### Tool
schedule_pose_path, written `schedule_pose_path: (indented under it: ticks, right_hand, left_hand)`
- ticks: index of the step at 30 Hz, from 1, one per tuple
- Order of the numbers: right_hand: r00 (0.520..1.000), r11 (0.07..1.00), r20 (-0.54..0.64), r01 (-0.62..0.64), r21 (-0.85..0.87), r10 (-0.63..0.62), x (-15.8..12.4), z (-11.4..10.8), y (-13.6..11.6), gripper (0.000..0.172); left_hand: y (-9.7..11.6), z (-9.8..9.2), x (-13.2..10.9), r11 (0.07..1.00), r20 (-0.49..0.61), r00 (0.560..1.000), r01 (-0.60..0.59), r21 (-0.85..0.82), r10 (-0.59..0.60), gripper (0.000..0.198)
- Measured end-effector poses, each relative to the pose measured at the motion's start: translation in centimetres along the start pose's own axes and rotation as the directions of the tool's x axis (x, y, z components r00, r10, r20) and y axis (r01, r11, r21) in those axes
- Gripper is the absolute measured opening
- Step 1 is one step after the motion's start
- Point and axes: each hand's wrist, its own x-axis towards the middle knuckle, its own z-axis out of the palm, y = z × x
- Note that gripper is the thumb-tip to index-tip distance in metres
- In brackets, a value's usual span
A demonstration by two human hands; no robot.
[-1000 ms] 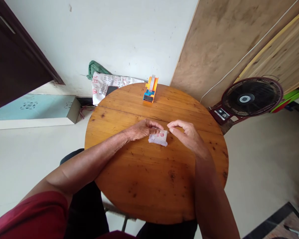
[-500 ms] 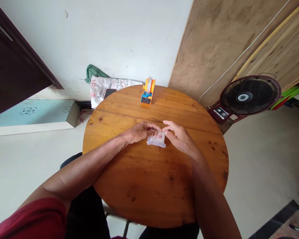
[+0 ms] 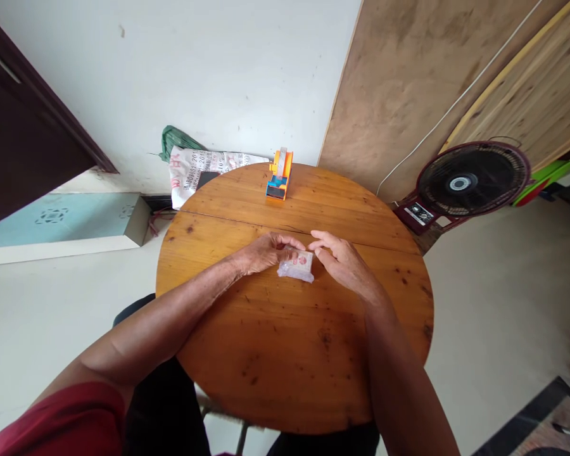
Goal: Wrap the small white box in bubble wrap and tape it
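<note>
A small pale box [image 3: 303, 259] with red print lies on the round wooden table [image 3: 285, 335], with clear, crinkled plastic wrap [image 3: 296, 273] bunched along its near side. My left hand [image 3: 272, 251] holds the box from the left, its thumb on top and its fingers over the far edge. Just right of the box is my right hand [image 3: 338, 259], fingers bent and apart, with a small gap between them and the box. I see nothing in the right hand.
An orange and blue tape dispenser [image 3: 279, 174] stands at the table's far edge. Behind the table lie a printed white sack [image 3: 185, 174] and a green bag [image 3: 178, 140]. A fan [image 3: 472, 183] stands to the right, beside a wooden panel [image 3: 384, 82].
My right fingertips have moved slightly away from the box, and more of its right end shows. My left hand keeps its hold. The whole view has shifted a little.
</note>
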Motion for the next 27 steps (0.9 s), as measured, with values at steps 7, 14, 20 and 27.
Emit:
schedule_pose_path:
  ticks: [7, 14, 20, 27]
  right_hand:
    - [0.996, 0.994, 0.083, -0.042, 0.104, 0.033, 0.2, 0.2, -0.3, 0.046]
    - [0.998, 0.985, 0.029, -0.053, 0.161, 0.049, 0.1, -0.1, -0.4, 0.044]
    - [0.996, 0.991, -0.088, -0.01, 0.136, 0.022, 0.1, -0.2, -0.7, 0.04]
    - [0.995, 0.997, -0.096, -0.004, 0.082, 0.012, -0.1, -0.9, -0.9, 0.029]
  left_hand:
    - [0.0, 0.1, -0.1, 1.0, 0.02, 1.0, -0.007, 0.018, 0.007, 0.03]
    - [0.1, 0.1, -0.1, 1.0, 0.01, 1.0, 0.003, 0.013, -0.003, 0.027]
    - [0.6, -0.9, -0.4, 0.99, -0.027, 0.998, -0.054, 0.13, 0.058, 0.028]
    - [0.6, -2.2, -0.4, 0.965, -0.097, 0.989, -0.087, 0.246, 0.114, 0.032]
